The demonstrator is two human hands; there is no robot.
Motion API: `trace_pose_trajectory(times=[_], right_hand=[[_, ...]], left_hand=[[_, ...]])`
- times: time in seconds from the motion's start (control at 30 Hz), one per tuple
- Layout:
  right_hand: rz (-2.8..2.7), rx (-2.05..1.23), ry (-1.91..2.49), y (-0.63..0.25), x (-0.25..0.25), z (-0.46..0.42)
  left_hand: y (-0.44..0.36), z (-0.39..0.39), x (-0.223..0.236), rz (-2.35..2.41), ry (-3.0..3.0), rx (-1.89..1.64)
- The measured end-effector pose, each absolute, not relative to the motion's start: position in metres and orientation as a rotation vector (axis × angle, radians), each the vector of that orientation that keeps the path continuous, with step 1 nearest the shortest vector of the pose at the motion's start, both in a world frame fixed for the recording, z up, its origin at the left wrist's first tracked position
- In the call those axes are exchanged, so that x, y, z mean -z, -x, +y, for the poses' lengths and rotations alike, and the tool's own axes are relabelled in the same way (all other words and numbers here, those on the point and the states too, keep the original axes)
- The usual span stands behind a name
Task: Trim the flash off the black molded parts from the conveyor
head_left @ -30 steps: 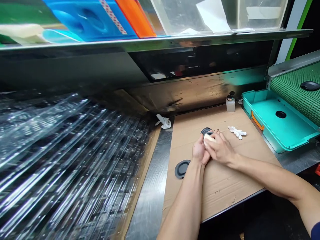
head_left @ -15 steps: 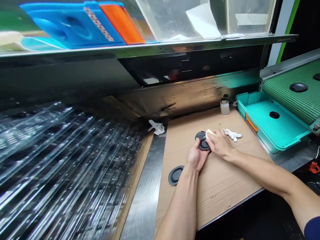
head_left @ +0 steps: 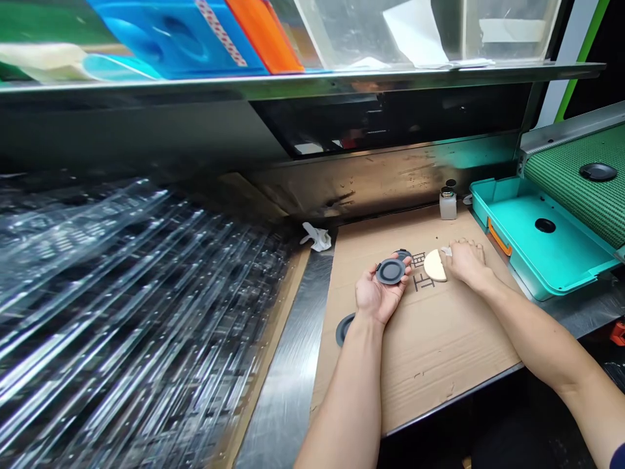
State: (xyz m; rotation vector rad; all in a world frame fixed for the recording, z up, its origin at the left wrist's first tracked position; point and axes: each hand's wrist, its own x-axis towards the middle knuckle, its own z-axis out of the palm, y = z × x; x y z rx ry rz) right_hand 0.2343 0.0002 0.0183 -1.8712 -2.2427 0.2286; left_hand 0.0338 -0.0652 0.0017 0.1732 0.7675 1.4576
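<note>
My left hand [head_left: 378,293] holds a dark grey round lid [head_left: 390,271] with a raised rim and small tab, its face turned up. Just behind it a second dark round piece [head_left: 403,254] shows in part. My right hand [head_left: 466,262] is closed over a crumpled white cloth [head_left: 446,251], of which only a small corner shows past the fingers. Between the hands a cream half-round sponge [head_left: 434,266] lies on the cardboard sheet [head_left: 439,339]. Another dark round lid [head_left: 344,329] lies by my left forearm, partly covered by it.
A small bottle [head_left: 448,205] stands at the back of the cardboard. To the right, a turquoise tray [head_left: 517,208] holds one black disc [head_left: 545,225], below a green conveyor belt [head_left: 561,166]. Clear plastic trays [head_left: 146,312] fill the left. A metal shelf [head_left: 342,79] hangs overhead.
My right hand has left the lid and sponge and moved right onto the white cloth. The sponge now lies on the cardboard. My left hand has tilted the lid upward. The view shifted slightly.
</note>
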Motion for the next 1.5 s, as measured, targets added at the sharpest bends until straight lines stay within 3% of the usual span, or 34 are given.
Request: trace_pose_trajectory(times=[0.4, 0.57, 0.73, 1.1, 1.5], right_hand=[[-2.189, -0.443, 1.081, -0.205, -0.016, -0.024], [-2.186, -0.611, 1.112, -0.205, -0.019, -0.026], [-2.207, -0.563, 1.164, -0.209, -0.021, -0.017], [-2.372, -0.702, 1.060, -0.209, -0.028, -0.019], [-2.601, -0.585, 0.952, -0.218, -0.026, -0.009]], left_hand=[[-0.055, -0.072, -0.013, 0.821, -0.289, -1.203], [-0.060, -0.074, -0.018, 0.897, -0.239, -1.048], [-0.056, -0.073, -0.021, 0.847, -0.089, -0.974], [-0.067, -0.070, -0.020, 0.978, -0.163, -1.103], [-0.085, -0.078, -0.018, 1.172, -0.359, -1.114]])
